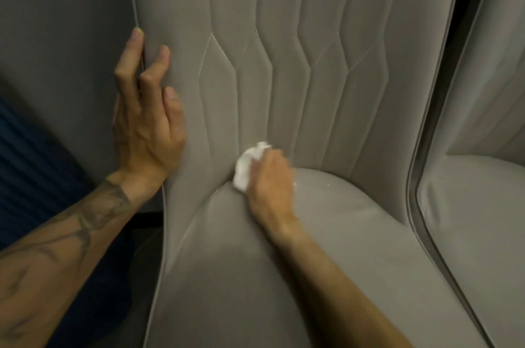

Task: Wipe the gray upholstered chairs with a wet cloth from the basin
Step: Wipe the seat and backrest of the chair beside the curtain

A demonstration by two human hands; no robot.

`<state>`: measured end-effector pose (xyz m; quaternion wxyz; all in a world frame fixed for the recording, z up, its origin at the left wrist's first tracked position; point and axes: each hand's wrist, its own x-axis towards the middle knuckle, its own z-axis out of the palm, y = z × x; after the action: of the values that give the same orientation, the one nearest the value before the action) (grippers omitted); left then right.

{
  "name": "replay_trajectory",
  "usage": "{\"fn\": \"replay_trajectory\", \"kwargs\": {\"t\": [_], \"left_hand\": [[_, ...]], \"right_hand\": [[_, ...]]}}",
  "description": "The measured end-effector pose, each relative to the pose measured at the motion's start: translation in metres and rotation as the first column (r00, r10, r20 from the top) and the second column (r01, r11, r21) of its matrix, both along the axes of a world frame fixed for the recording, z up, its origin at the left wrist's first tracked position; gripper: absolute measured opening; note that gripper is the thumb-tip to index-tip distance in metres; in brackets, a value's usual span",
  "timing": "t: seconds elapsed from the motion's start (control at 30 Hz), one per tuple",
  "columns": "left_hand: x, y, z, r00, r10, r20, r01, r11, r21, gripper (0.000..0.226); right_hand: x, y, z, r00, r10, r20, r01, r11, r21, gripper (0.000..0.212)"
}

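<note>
A gray upholstered chair (298, 69) with stitched vertical panels fills the middle of the view, its seat cushion below. My right hand (270, 182) presses a bunched white cloth (247, 165) into the crease where the backrest meets the seat. My left hand (147, 120) lies against the backrest's left edge, fingers spread and partly wrapped around the piped side. The basin is out of view.
A second gray chair (477, 205) stands right beside the first, with a narrow dark gap between them. A gray wall (62, 35) rises at the left, and a dark blue ribbed surface (28, 165) sits low at the left.
</note>
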<state>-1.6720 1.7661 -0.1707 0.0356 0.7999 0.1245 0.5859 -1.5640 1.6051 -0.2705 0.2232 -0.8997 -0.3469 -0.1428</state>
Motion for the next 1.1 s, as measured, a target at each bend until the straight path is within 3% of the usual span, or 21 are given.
{"fn": "replay_trajectory", "kwargs": {"t": [0.07,0.13,0.2,0.3,0.43,0.6,0.77,0.87,0.97,1.1], "left_hand": [[-0.001,0.001,0.000,1.000,0.002,-0.021,-0.002,1.000,-0.006,0.042],[-0.001,0.001,0.000,0.999,0.004,-0.032,-0.004,1.000,-0.002,0.042],[-0.001,0.002,0.001,0.999,0.008,-0.031,-0.008,1.000,0.003,0.042],[-0.002,-0.001,-0.001,0.999,0.029,-0.030,-0.030,0.999,-0.012,0.042],[-0.003,-0.005,0.003,0.990,0.096,-0.103,-0.102,0.994,-0.051,0.042],[-0.025,-0.020,0.008,0.961,0.133,-0.240,-0.163,0.981,-0.108,0.048],[-0.075,-0.043,-0.026,0.905,0.027,-0.425,-0.127,0.970,-0.209,0.056],[-0.115,-0.072,-0.055,0.810,-0.050,-0.584,-0.216,0.901,-0.376,0.057],[-0.167,-0.099,-0.069,0.691,-0.199,-0.695,-0.362,0.737,-0.570,0.054],[-0.227,-0.129,-0.050,0.486,-0.290,-0.824,-0.511,0.671,-0.537,0.038]], "right_hand": [[-0.014,0.009,-0.006,0.990,0.141,-0.005,-0.141,0.990,-0.007,0.024],[0.004,-0.014,-0.003,0.967,0.247,0.066,-0.232,0.956,-0.180,0.023],[0.040,-0.051,-0.004,0.986,0.147,0.077,-0.118,0.947,-0.298,0.027],[0.067,-0.107,0.002,0.983,-0.131,0.125,0.161,0.948,-0.275,0.026],[0.053,-0.083,0.008,0.980,-0.197,-0.002,0.192,0.955,-0.224,0.023],[-0.050,0.006,0.003,0.976,0.202,-0.084,-0.216,0.952,-0.217,0.025],[-0.078,-0.003,-0.003,0.910,0.408,-0.080,-0.415,0.885,-0.210,0.016],[-0.105,-0.012,0.006,0.883,0.455,-0.113,-0.469,0.856,-0.215,0.019],[-0.144,-0.029,0.020,0.862,0.477,-0.172,-0.507,0.822,-0.260,0.024],[-0.183,-0.050,0.047,0.766,0.487,-0.420,-0.617,0.740,-0.267,0.029]]}}
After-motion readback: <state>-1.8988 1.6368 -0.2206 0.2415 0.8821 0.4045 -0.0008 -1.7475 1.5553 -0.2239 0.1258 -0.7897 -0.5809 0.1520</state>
